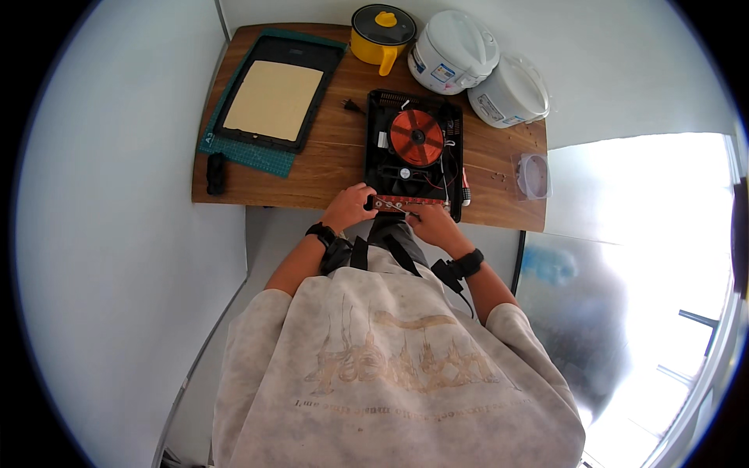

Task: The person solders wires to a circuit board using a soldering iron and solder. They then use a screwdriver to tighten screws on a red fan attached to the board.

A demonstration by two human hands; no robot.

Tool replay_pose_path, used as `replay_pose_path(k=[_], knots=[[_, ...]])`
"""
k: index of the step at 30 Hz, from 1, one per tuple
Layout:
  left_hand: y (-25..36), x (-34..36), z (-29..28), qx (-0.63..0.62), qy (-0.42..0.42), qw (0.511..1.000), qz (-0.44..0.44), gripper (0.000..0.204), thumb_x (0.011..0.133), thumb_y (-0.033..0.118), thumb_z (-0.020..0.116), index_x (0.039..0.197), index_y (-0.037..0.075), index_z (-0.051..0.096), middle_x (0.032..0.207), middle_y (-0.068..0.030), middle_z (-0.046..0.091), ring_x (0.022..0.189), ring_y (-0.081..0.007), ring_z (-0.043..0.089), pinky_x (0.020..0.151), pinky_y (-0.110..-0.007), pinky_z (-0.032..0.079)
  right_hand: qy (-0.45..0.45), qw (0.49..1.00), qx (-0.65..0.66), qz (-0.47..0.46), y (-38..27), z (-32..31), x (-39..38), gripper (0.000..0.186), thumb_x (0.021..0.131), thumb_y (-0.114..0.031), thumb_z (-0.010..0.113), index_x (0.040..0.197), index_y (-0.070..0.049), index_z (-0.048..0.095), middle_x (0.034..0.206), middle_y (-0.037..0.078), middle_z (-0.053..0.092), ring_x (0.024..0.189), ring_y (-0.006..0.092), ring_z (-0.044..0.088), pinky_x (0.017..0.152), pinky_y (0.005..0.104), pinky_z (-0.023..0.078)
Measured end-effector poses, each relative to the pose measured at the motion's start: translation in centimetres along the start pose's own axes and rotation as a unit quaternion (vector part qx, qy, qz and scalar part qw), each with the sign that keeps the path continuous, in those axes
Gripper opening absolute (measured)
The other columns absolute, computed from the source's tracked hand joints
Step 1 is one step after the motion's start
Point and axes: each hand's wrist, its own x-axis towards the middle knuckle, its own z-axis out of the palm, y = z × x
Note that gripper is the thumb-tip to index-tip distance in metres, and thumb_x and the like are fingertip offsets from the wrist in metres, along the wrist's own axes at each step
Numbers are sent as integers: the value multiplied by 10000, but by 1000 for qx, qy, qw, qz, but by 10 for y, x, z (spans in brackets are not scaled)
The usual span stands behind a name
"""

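Observation:
An opened black cooker casing with a round red coil, wires and a small fan lies at the desk's front. A red circuit board runs along its front edge. My left hand grips the left end of that front part, fingers curled over it. My right hand is closed on a thin tool, probably a screwdriver, angled onto the board. A red-handled item lies beside the casing's right side.
On the wooden desk are a cream panel in a black tray on a green mat, a black object, a plug, a yellow pot, two white cookers, and a clear container near scattered screws.

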Motion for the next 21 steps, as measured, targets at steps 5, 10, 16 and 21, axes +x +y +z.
replay_pose_path(k=[5,10,16,21], knots=[[1,0,0,-4,6,1000,5,391,738,216,777,1062,27,664,847,-126,580,752,-306,606,679,-404,511,7,1000,-7,0,-1,2,2,301,860,-158,580,1125,-93,708,886,252,678,871,427,658,816,506,519],[-3,-1,2,-11,5,1000,2,396,740,216,778,1071,30,666,857,-127,585,762,-307,608,683,-405,511,9,1000,-14,2,-4,-1,-1,305,859,-159,581,1129,-94,708,892,250,680,879,428,659,823,505,521],[3,1,-2,0,-8,1000,-7,390,742,219,777,1067,36,665,853,-125,582,772,-306,609,691,-405,513,7,999,-41,17,-3,1,1,305,869,-150,608,1154,-96,702,953,218,696,901,406,664,816,465,526],[3,0,-3,8,-8,1000,-6,400,741,216,776,1080,35,662,853,-128,583,771,-307,610,693,-404,514,0,999,-28,23,-6,1,1,309,870,-158,607,1158,-102,702,930,226,693,883,411,665,812,470,526]])
